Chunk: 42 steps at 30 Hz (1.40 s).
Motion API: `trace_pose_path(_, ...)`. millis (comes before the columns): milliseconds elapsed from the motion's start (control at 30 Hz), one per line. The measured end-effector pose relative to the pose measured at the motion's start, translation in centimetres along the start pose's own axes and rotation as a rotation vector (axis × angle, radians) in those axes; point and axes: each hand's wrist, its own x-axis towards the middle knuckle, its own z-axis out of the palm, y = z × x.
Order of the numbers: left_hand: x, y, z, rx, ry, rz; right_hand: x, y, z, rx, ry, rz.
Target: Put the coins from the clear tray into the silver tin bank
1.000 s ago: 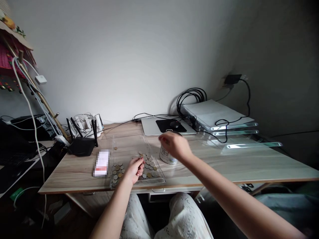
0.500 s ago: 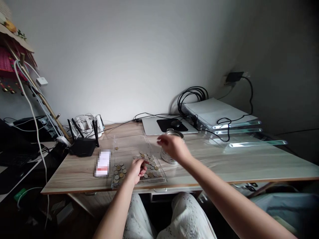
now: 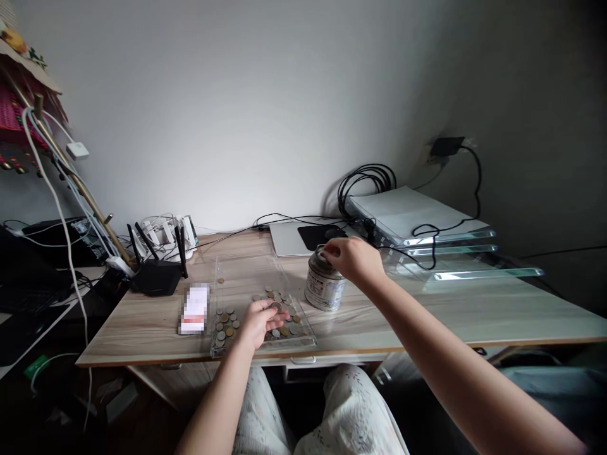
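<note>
My left hand [image 3: 258, 323] is over the right part of a clear plastic tray [image 3: 246, 268], palm turned up, with a coin [image 3: 277, 307] pinched under the thumb. Several silver and brass-coloured coins [image 3: 229, 332] lie spread in the tray below and to the left of it. Just right of the tray stands an upright tin can [image 3: 325, 289] with a printed label. Over the can's mouth is my right hand [image 3: 356, 259], its thumb and fingers pressed together. Whatever these fingers hold, if anything, is hidden, and so is most of the can's opening.
A phone [image 3: 194, 308] lies left of the tray, with a black router [image 3: 159, 278] behind it. Farther back are a laptop [image 3: 285, 240] with a black mouse pad [image 3: 313, 237], and a coiled black cable [image 3: 363, 183]. Clear plastic trays [image 3: 455, 237] are stacked at the right.
My right hand has moved right and slightly up, to the can's mouth, uncovering more of the can. My left hand has turned its palm further up, so a coin shows in it.
</note>
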Motion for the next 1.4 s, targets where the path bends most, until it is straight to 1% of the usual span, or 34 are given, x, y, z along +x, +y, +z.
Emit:
trace_pose_path(67, 0.0, -0.1, 0.0, -0.004, 0.008, 0.004, -1.3, -1.7, 0.0, 0.081, 0.086, -0.083)
trace_pose_path(100, 0.0, -0.1, 0.0, -0.008, 0.011, 0.008, -2.1, -2.6, 0.3, 0.134, 0.074, -0.150)
trace_pose_path(133, 0.0, 0.0, 0.0, -0.015, 0.012, 0.015, -3.0, -3.6, 0.7, 0.190, 0.015, -0.223)
trace_pose_path(200, -0.1, 0.1, 0.1, -0.029, 0.017, 0.039, -4.7, -5.3, 2.1, 0.305, -0.197, -0.350)
trace_pose_path(233, -0.2, 0.2, 0.1, -0.033, 0.022, 0.050, -5.4, -5.9, 2.9, 0.360, -0.302, -0.381)
trace_pose_path(267, -0.2, 0.3, 0.2, -0.033, 0.025, 0.060, -6.0, -6.4, 3.7, 0.415, -0.383, -0.386)
trace_pose_path(300, -0.3, 0.3, 0.2, -0.028, 0.028, 0.067, -6.4, -6.7, 4.4, 0.471, -0.432, -0.367)
trace_pose_path(367, -0.3, 0.4, 0.1, -0.024, 0.025, 0.066, -6.6, -6.9, 5.4, 0.579, -0.460, -0.311)
trace_pose_path(433, -0.3, 0.4, 0.0, -0.042, 0.018, 0.057, -6.2, -6.7, 5.2, 0.641, -0.411, -0.259)
trace_pose_path(467, -0.3, 0.4, 0.0, -0.062, 0.016, 0.056, -5.8, -6.4, 4.7, 0.644, -0.366, -0.239)
trace_pose_path(567, -0.2, 0.4, -0.1, -0.137, 0.024, 0.063, -3.8, -4.9, 1.7, 0.553, -0.145, -0.166)
trace_pose_path(633, -0.2, 0.4, -0.1, -0.167, 0.048, 0.052, -2.1, -3.3, -0.4, 0.432, 0.004, -0.058)
trace_pose_path(667, -0.1, 0.4, -0.1, -0.172, 0.065, 0.040, -1.2, -2.5, -1.3, 0.360, 0.038, 0.010)
trace_pose_path(700, -0.1, 0.4, -0.1, -0.173, 0.080, 0.027, -0.3, -1.6, -1.8, 0.286, 0.043, 0.069)
trace_pose_path(767, 0.0, 0.5, -0.1, -0.169, 0.089, 0.008, 0.9, -0.1, -2.1, 0.156, -0.018, 0.134)
trace_pose_path(867, 0.1, 0.4, -0.1, -0.158, 0.083, -0.002, 1.4, 1.1, -1.2, 0.035, -0.146, 0.127)
trace_pose_path(933, 0.2, 0.4, -0.1, -0.157, 0.089, -0.001, 1.2, 1.2, -0.5, -0.019, -0.186, 0.126)
trace_pose_path(967, 0.2, 0.3, -0.1, -0.159, 0.092, 0.002, 1.0, 1.0, -0.3, -0.041, -0.183, 0.129)
trace_pose_path(1000, 0.2, 0.3, -0.2, -0.164, 0.093, 0.005, 0.7, 0.7, -0.3, -0.053, -0.158, 0.121)
trace_pose_path(1067, 0.2, 0.3, -0.2, -0.181, 0.091, 0.011, 0.0, -0.3, -0.4, -0.036, -0.041, 0.056)
trace_pose_path(1133, 0.1, 0.2, -0.2, -0.211, 0.084, 0.014, -1.1, -1.9, -0.4, 0.031, 0.079, -0.049)
trace_pose_path(1167, 0.1, 0.2, -0.2, -0.228, 0.082, 0.015, -1.7, -2.8, -0.2, 0.073, 0.084, -0.116)
trace_pose_path(1200, 0.1, 0.3, -0.2, -0.247, 0.076, 0.019, -2.5, -3.7, 0.2, 0.111, 0.041, -0.189)
trace_pose_path(1300, 0.3, 0.3, -0.3, -0.314, 0.056, 0.035, -4.8, -6.3, 2.5, 0.169, -0.237, -0.396)
trace_pose_path(1333, 0.4, 0.3, -0.3, -0.342, 0.055, 0.038, -5.5, -6.9, 3.4, 0.171, -0.317, -0.442)
trace_pose_path(1400, 0.6, 0.3, -0.4, -0.395, 0.064, 0.037, -6.5, -7.7, 5.1, 0.175, -0.403, -0.465)
